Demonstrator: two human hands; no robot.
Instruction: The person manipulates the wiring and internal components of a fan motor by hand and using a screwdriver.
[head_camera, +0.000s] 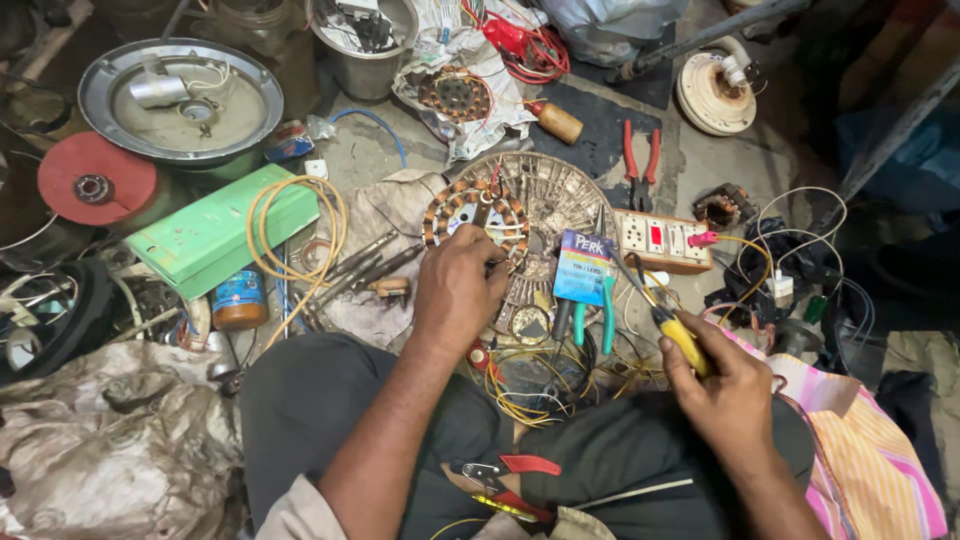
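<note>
My left hand (458, 288) rests on a copper-wound motor stator (470, 212), its fingers pinching at the windings on the near right side. The stator lies on a round metal fan grille (560, 195). My right hand (728, 388) grips a yellow-handled tool (680, 338), its tip pointing up and left toward a small blue packet (583, 265). Green-handled pliers (595, 315) lie beside the packet. Red-handled cutters (505, 480) sit on my lap.
A green box (215, 235) with a yellow wire loop (295, 235) lies left, by a small tin (240, 300). A white switch board (662, 240), red pliers (640, 160), a second stator (455, 95), a round metal pan (180, 100) and tangled wires surround me.
</note>
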